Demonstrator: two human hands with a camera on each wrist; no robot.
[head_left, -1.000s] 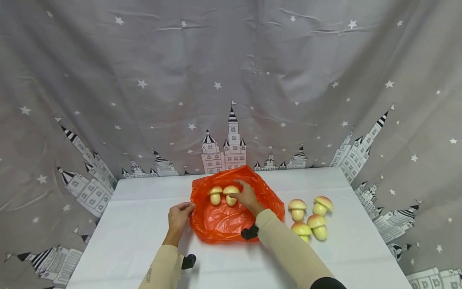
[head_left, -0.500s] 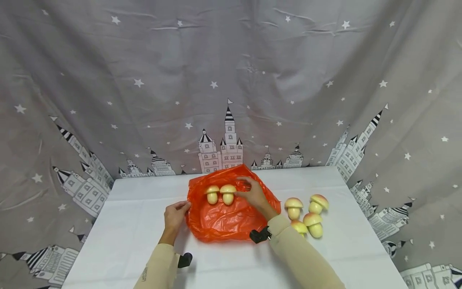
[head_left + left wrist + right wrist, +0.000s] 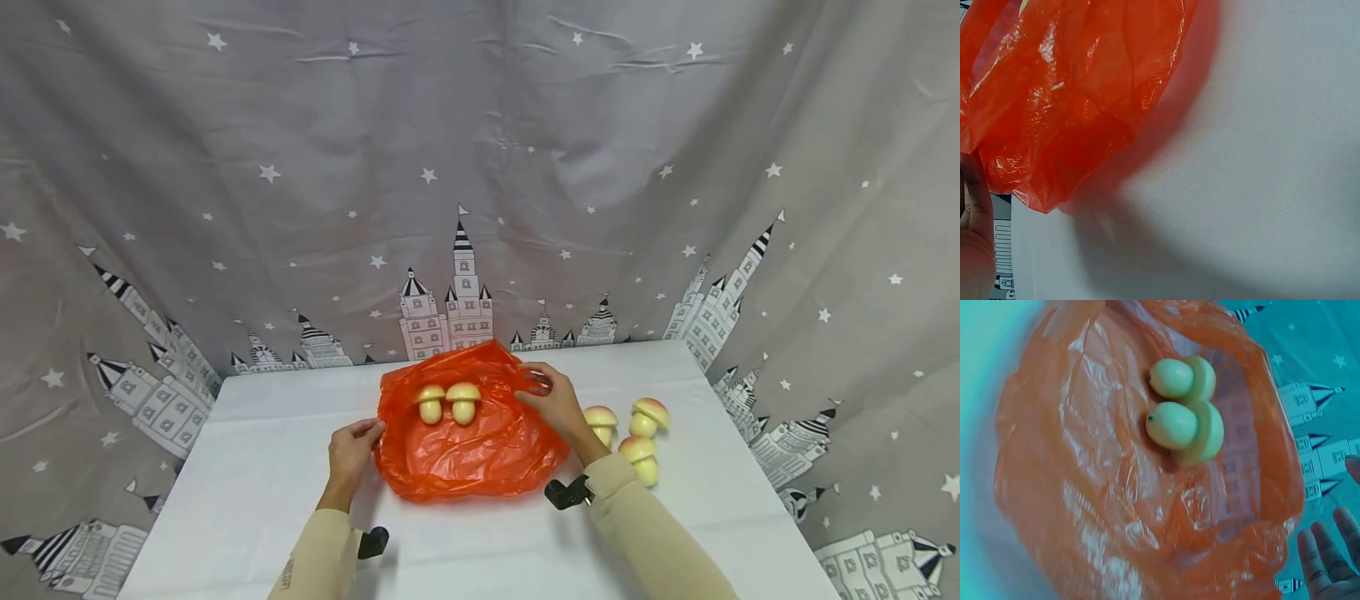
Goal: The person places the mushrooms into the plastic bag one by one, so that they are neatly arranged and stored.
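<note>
A red plastic bag lies with its mouth spread on the white table. Two toy mushrooms, a left one and a right one, are side by side inside it; the right wrist view shows their stems and caps. My left hand pinches the bag's left rim between thumb and fingers. In the left wrist view, part of that hand meets the bag's edge. Over the bag's right side, my right hand holds nothing, its fingers spread apart.
Right of the bag lie more toy mushrooms: one partly behind the right hand, one farther back and one nearer. The right forearm covers part of that group. A grey curtain with printed castles hangs behind the table.
My right hand has let go of the right mushroom in the bag and moved right, towards the bag's right rim. My left hand has stayed on the left rim. The head view has shifted slightly.
</note>
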